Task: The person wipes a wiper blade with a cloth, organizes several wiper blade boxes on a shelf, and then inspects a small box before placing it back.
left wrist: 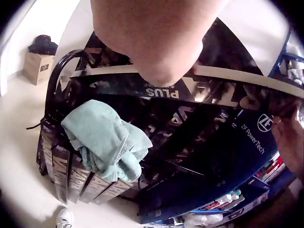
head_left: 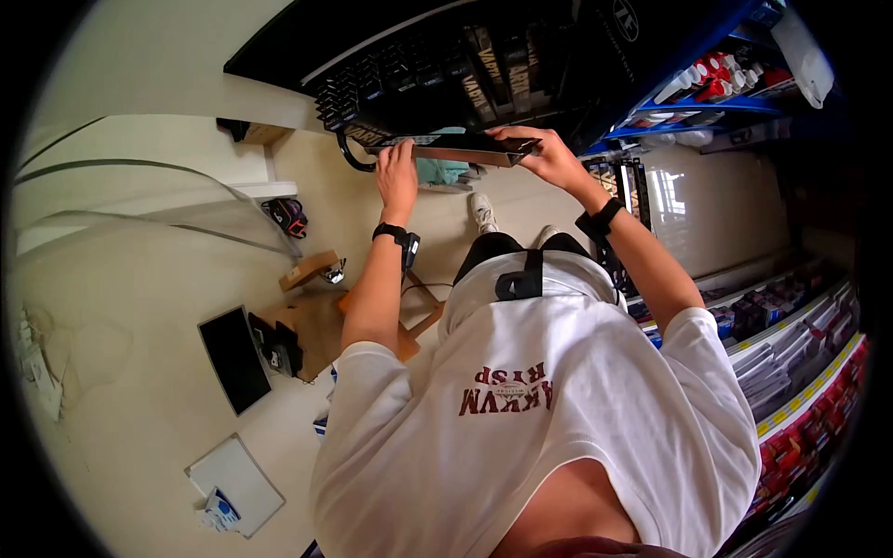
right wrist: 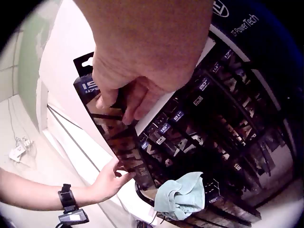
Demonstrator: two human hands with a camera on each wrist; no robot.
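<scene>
At twelve o'clock, head view | long black package [head_left: 473,152] | left hand [head_left: 397,174] pinching nine-o'clock end, right hand [head_left: 555,162] gripping three-o'clock end | probably light, stiffish, slick; best held by both ends | left grip's underside hidden

Left grip [left wrist: 159,45] totally blocks its own fingers in the left wrist view, and the right grip [left wrist: 289,145] gets chopped by the edge. From the head cam, the black panel [head_left: 456,142] hides part of the cloth [head_left: 439,172]; lettering on the red packs [head_left: 811,430] is too tiny.
</scene>
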